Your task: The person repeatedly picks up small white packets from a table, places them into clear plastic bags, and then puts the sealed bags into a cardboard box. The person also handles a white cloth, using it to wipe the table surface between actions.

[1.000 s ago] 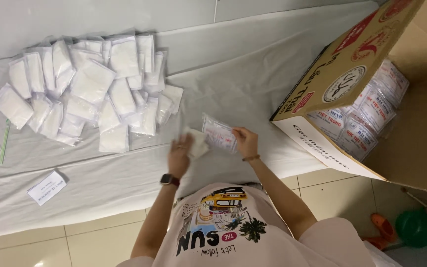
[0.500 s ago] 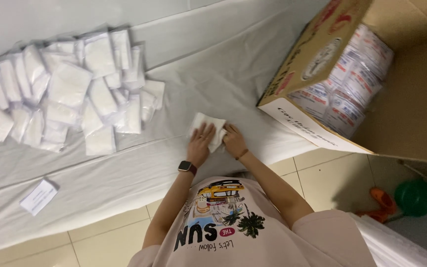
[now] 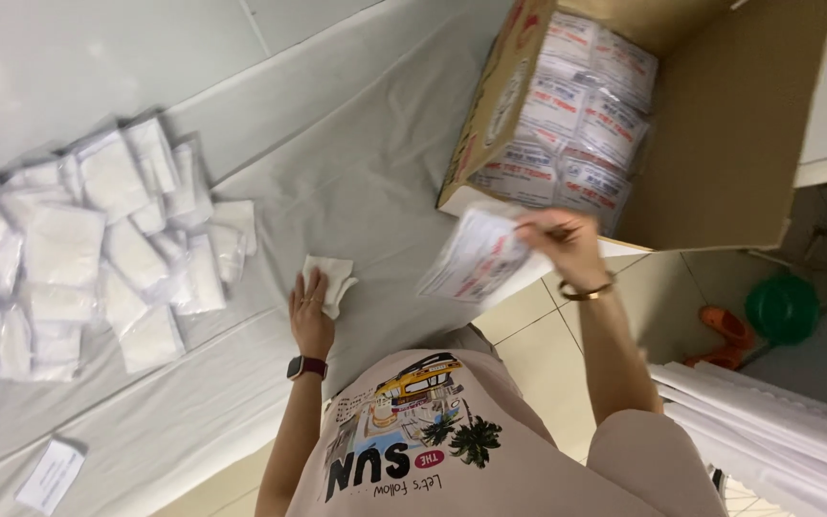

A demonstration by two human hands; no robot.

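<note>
My left hand (image 3: 310, 316), with a dark watch on its wrist, lies flat on a small folded white pad (image 3: 333, 280) on the white sheet-covered table (image 3: 375, 182). My right hand (image 3: 567, 247), wearing a thin bracelet, is raised past the table's edge. It pinches a clear plastic packet with red print (image 3: 476, 257). The packet hangs just below the open side of a cardboard box (image 3: 720, 144) that is filled with several similar printed packets (image 3: 576, 124).
A heap of several white pads in clear wrappers (image 3: 98, 249) covers the left of the table. A small paper slip (image 3: 50, 476) lies near the front edge. On the tiled floor at the right are a green round object (image 3: 783, 308) and stacked white sheets (image 3: 768, 421).
Both hands were together on the white pad. My right hand has since lifted away to the right with the printed packet, close to the box. My left hand stays on the pad.
</note>
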